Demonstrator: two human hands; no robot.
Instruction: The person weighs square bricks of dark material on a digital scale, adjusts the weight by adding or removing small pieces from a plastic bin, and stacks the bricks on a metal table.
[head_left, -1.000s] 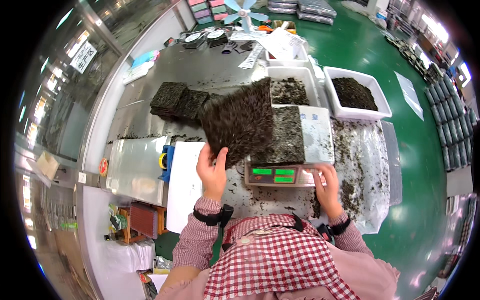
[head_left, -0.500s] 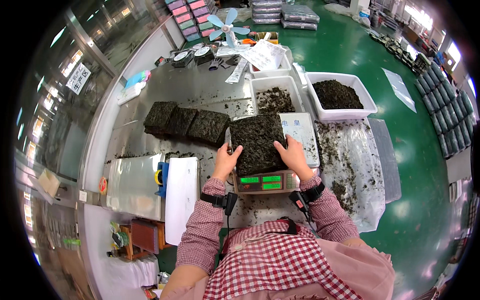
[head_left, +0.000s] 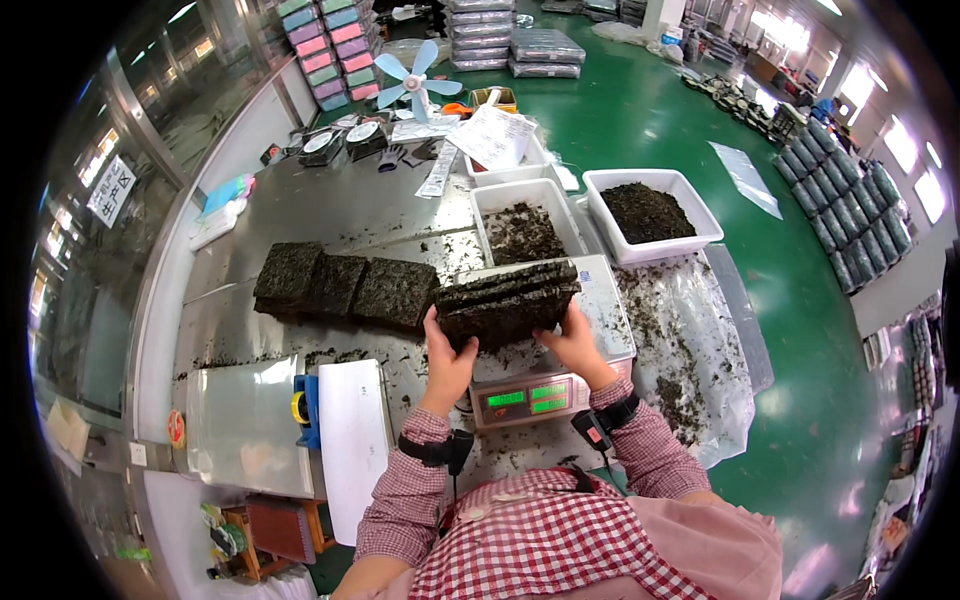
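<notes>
A dark stack of dried seaweed sheets is held between my two hands, tilted so its layered edge faces up. My left hand grips its near left corner, thumb on the near side. My right hand closes on the near right part, fingers partly hidden underneath. Beneath the stack stands a scale with a pale metal plate and green lit displays on its near side. Left of my hands, more seaweed stacks lie overlapping in a row on the metal table.
Two white bins with seaweed scraps, a middle one and a right one, stand beyond the scale. A crumb-strewn plastic sheet lies to the right. Near left are a white board and a blue tape dispenser. A small fan stands far back.
The seaweed stack has come up off the scale plate and tipped from lying flat onto its edge. Both hands have stayed on it. The head view has shifted slightly.
</notes>
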